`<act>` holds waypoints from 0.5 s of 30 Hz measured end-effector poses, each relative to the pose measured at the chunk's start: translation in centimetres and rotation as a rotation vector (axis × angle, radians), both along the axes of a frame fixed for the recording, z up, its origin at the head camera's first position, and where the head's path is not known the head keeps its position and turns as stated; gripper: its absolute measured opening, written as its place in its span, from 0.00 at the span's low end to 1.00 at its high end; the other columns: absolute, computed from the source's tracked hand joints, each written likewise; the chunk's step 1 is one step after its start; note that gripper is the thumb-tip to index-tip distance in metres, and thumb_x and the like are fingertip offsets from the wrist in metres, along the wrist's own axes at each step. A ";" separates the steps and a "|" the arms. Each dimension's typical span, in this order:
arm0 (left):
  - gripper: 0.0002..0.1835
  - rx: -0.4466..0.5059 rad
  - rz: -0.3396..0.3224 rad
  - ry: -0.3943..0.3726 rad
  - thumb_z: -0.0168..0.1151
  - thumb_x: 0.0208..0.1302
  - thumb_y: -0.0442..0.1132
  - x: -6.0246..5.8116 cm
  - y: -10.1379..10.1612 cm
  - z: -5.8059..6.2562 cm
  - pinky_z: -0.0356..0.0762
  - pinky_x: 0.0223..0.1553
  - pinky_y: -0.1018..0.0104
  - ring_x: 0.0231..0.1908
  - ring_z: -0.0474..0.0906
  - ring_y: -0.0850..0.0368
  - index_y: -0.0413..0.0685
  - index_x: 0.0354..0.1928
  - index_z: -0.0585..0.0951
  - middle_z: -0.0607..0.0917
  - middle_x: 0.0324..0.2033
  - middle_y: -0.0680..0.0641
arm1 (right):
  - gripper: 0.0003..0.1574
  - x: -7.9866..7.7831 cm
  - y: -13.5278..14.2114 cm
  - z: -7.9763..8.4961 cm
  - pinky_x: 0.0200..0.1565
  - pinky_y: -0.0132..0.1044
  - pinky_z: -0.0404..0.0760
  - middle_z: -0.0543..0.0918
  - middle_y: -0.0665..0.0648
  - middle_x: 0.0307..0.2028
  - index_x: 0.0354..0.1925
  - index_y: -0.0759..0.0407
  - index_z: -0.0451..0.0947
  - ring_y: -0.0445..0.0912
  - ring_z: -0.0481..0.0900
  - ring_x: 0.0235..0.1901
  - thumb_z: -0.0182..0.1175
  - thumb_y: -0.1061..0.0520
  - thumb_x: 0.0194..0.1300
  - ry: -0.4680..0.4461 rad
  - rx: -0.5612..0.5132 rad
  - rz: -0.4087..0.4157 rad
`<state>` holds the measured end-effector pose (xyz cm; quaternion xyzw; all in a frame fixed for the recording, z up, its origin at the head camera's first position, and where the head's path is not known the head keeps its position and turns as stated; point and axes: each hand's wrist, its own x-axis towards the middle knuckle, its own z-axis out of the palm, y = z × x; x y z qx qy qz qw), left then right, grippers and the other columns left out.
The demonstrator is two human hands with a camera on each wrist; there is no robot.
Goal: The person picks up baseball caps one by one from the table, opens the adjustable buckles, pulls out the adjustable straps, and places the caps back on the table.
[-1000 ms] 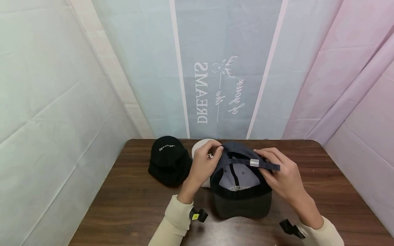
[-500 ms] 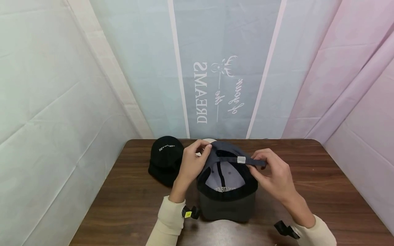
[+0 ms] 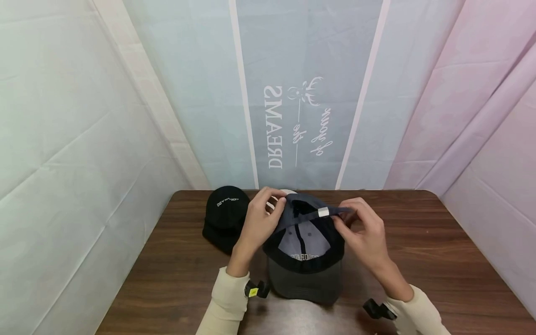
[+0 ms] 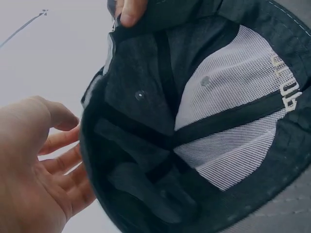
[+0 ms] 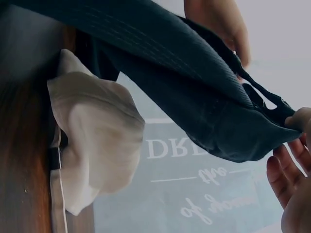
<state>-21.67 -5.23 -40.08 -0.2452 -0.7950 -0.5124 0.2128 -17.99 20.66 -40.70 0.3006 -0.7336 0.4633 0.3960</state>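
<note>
A dark blue baseball cap (image 3: 307, 274) is held up over the table in the head view, its inside facing me and its brim pointing down. My left hand (image 3: 257, 216) pinches the cap's left edge. With thumb and fingers my right hand (image 3: 364, 230) pinches the right side, by the end of the back strap (image 3: 311, 215) with its silver buckle (image 3: 323, 212). The left wrist view shows the cap's pale mesh lining (image 4: 233, 87) and raised lettering. Behind the cap a white cap (image 5: 102, 131) is mostly hidden in the head view.
A black cap (image 3: 226, 209) with white lettering rests on the brown wooden table (image 3: 439, 260), left of my left hand. A pale printed cloth (image 3: 310, 46) hangs behind the table, with light cloth on both sides.
Both hands have moved left with the dark blue cap, covering most of the white cap. The strap now tilts upward to the right, and the right hand has come closer to the left.
</note>
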 end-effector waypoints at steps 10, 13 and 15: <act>0.04 -0.084 -0.012 0.242 0.64 0.75 0.33 1.6 1.9 1.5 0.80 0.50 0.61 0.48 0.80 0.53 0.45 0.43 0.87 0.86 0.45 0.49 | 0.21 -0.4 -0.6 -0.8 0.31 0.24 0.78 0.82 0.61 0.40 0.41 0.66 0.85 0.35 0.77 0.28 0.71 0.81 0.50 0.027 -0.008 0.012; 0.03 -0.120 -0.053 0.279 0.65 0.75 0.34 2.3 2.8 2.0 0.81 0.47 0.64 0.45 0.80 0.56 0.46 0.43 0.87 0.85 0.44 0.50 | 0.23 -0.4 -0.8 -0.8 0.31 0.24 0.78 0.82 0.60 0.40 0.42 0.65 0.85 0.36 0.76 0.27 0.72 0.82 0.49 0.017 0.002 0.010; 0.03 -0.144 -0.077 0.281 0.66 0.74 0.35 2.6 3.3 2.3 0.83 0.46 0.65 0.43 0.81 0.57 0.46 0.44 0.86 0.84 0.44 0.50 | 0.23 -0.4 -1.0 -0.8 0.31 0.24 0.78 0.82 0.60 0.40 0.42 0.64 0.85 0.36 0.76 0.27 0.72 0.82 0.49 0.013 0.010 0.014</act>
